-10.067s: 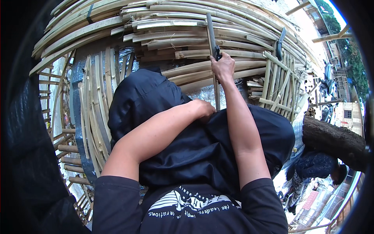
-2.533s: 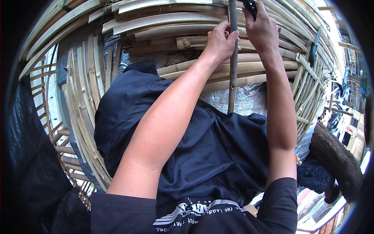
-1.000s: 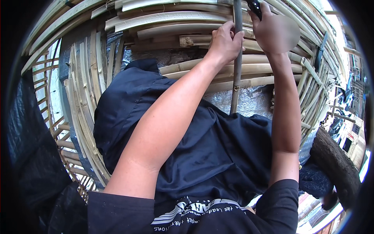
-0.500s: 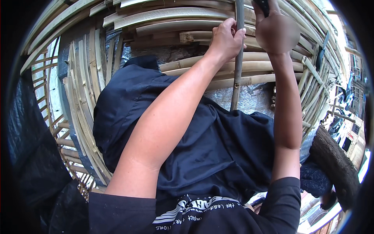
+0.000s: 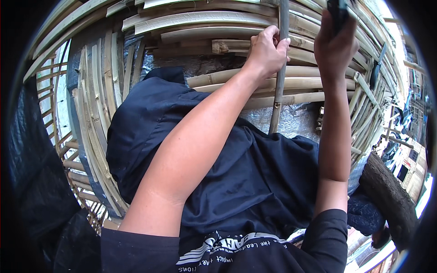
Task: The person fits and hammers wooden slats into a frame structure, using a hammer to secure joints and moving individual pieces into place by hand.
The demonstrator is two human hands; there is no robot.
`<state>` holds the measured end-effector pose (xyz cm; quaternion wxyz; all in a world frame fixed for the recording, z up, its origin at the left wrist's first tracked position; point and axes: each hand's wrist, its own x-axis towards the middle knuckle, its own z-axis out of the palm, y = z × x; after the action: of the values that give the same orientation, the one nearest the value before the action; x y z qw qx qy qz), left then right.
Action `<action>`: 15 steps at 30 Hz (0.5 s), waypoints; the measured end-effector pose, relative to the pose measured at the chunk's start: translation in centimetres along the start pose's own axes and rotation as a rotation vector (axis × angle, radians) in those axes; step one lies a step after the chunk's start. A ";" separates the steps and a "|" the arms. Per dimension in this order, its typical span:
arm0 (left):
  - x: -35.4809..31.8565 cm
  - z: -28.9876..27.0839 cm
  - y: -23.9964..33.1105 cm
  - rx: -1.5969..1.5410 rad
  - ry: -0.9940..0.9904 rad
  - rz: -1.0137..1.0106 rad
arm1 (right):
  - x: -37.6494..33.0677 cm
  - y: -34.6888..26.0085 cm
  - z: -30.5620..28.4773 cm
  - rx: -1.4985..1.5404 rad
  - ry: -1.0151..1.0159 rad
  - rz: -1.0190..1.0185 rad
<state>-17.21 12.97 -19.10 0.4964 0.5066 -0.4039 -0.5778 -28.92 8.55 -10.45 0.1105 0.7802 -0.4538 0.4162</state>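
My left hand (image 5: 267,52) is closed around a thin bamboo pole (image 5: 278,88). The pole runs from the top edge of the view down to the dark cloth over my lap. To its right, apart from it, my raised right hand (image 5: 336,52) grips a black-handled tool (image 5: 337,16). The tool's working end is out of view past the top edge, so its kind cannot be made out. Split bamboo strips (image 5: 207,20) lie crosswise beneath the pole.
More bamboo strips (image 5: 98,82) stand on the left beside a slatted bamboo frame (image 5: 75,166). A dark, narrow blade-like object (image 5: 377,68) rests on strips at the right. Below it, a thick brown log (image 5: 389,186) slants. Silvery foil sheeting (image 5: 298,119) shows near my lap.
My right hand has moved right and a little down with the black-handled tool. My left hand and the pole have shifted only slightly right and down in the picture.
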 end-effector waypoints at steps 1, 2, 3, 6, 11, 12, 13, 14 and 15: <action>0.2 0.1 0.2 0.019 0.007 0.012 | -0.1 -0.2 0.6 0.078 -0.016 0.068; 0.7 -0.2 0.4 0.040 0.015 0.056 | -0.1 -0.4 1.4 0.157 -0.033 0.137; 0.5 -0.4 0.2 0.029 0.011 0.047 | 0.2 -0.6 1.6 0.053 -0.228 0.125; 0.1 -0.1 -0.2 0.021 -0.001 0.010 | 0.7 -2.5 0.4 0.146 -0.192 0.149; 0.6 -0.7 -0.5 0.065 0.021 0.098 | 0.9 -1.0 1.6 -0.040 -0.353 0.204; 1.0 -0.6 -0.2 0.055 0.020 0.083 | 1.7 -1.9 1.1 0.045 -0.270 0.249; 1.2 -0.4 0.0 0.053 0.017 0.085 | 0.9 -1.9 0.3 0.007 0.023 0.012; 1.3 0.1 0.3 0.027 0.016 0.080 | 0.7 0.6 2.3 -0.031 0.436 -0.166; 0.4 0.1 -0.3 0.005 0.018 0.046 | -0.7 1.3 2.3 -0.030 0.416 -0.148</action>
<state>-17.35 12.58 -19.48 0.5118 0.5035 -0.4127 -0.5606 -28.88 7.01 -12.72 0.2438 0.7069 -0.3689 0.5521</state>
